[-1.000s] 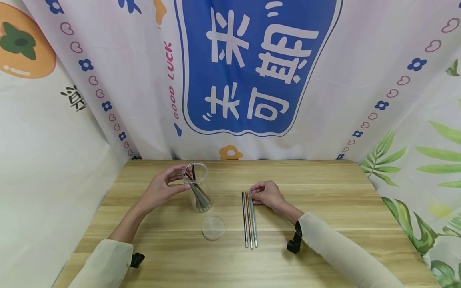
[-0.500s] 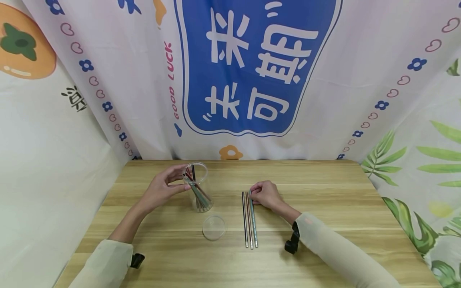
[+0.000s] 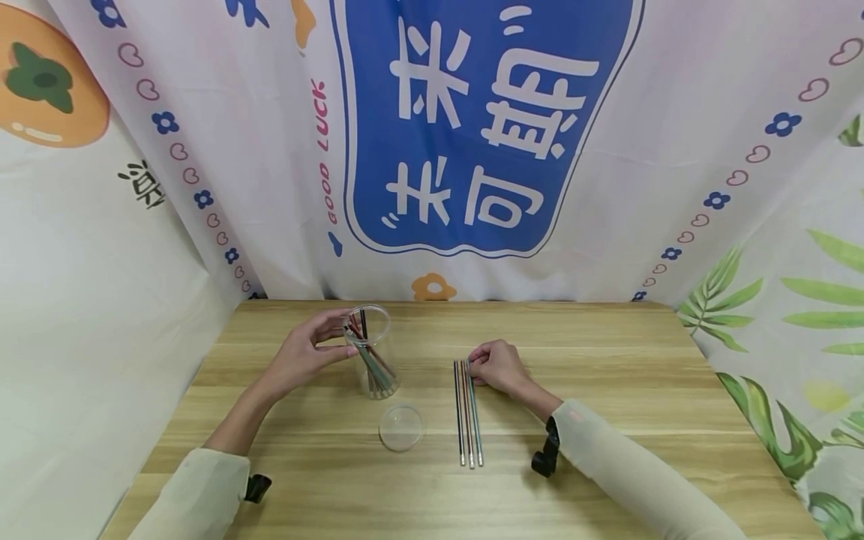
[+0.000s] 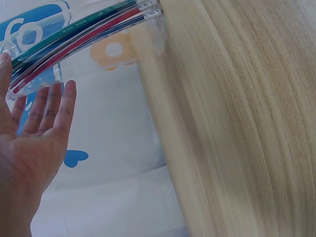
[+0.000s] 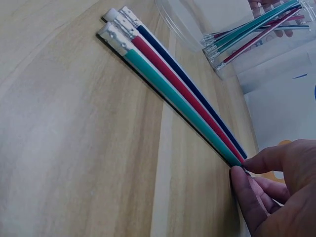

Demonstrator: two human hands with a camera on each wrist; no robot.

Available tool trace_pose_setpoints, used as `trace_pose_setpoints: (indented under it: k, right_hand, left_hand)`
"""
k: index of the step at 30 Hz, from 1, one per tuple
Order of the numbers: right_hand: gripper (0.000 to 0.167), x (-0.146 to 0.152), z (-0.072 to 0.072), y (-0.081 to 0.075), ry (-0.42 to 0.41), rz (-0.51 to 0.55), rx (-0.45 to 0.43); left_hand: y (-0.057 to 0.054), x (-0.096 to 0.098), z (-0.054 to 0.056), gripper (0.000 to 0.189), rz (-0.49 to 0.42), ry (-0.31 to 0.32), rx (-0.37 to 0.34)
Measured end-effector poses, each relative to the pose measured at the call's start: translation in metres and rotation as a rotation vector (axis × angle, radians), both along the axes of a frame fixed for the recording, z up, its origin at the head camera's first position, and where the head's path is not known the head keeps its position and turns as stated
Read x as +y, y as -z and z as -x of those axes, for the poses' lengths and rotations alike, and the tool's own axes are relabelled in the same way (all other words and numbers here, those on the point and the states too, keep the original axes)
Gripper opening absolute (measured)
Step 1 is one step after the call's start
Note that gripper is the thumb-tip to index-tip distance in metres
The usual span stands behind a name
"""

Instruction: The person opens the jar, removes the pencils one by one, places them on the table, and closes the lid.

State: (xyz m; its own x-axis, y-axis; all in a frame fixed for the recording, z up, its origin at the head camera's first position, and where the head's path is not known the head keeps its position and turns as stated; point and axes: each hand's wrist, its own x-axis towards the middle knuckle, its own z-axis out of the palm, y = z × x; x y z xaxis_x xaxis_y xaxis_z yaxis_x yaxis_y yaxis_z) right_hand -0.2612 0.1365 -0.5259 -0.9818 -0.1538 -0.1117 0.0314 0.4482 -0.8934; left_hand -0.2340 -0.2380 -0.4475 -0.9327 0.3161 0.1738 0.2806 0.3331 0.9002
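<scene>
In the head view my left hand (image 3: 307, 354) holds a clear cylindrical jar (image 3: 385, 354) near its rim, thumb on one side and fingers on the other. Several pencils (image 4: 79, 37) lean inside it, green, red and dark ones. On the table a dark blue pencil (image 5: 176, 71), a red pencil (image 5: 169, 79) and a green pencil (image 5: 168, 94) lie side by side, their eraser ends towards me. With thumb and forefinger my right hand (image 3: 501, 366) pinches the far end of the green pencil, whose tip is hidden by the fingers.
A clear round lid (image 3: 401, 428) lies flat between the jar and the row of pencils. The wooden table (image 3: 607, 435) ends at a printed cloth (image 3: 283, 225) hanging behind it. A black strap device (image 3: 545, 454) sits at the right wrist.
The right forearm has shifted slightly left. The green pencil has slid a little towards me, its eraser end now about level with the dark blue one. The left hand and jar stay put.
</scene>
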Motion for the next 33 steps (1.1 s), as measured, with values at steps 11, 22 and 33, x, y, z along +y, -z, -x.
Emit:
trace_pose_setpoints:
  k: [11, 22, 33]
  right_hand:
    - [0.018, 0.001, 0.000, -0.008, -0.007, 0.010, -0.006]
    - [0.021, -0.012, -0.003, -0.043, -0.190, -0.045, 0.178]
    - [0.021, -0.036, -0.003, -0.083, -0.332, 0.003, 0.295]
  left_hand:
    - [0.001, 0.000, -0.001, 0.067, 0.012, -0.002, -0.015]
    - [0.000, 0.001, 0.000, 0.069, -0.011, 0.005, 0.002]
    - [-0.001, 0.002, 0.000, 0.069, -0.028, 0.021, 0.018]
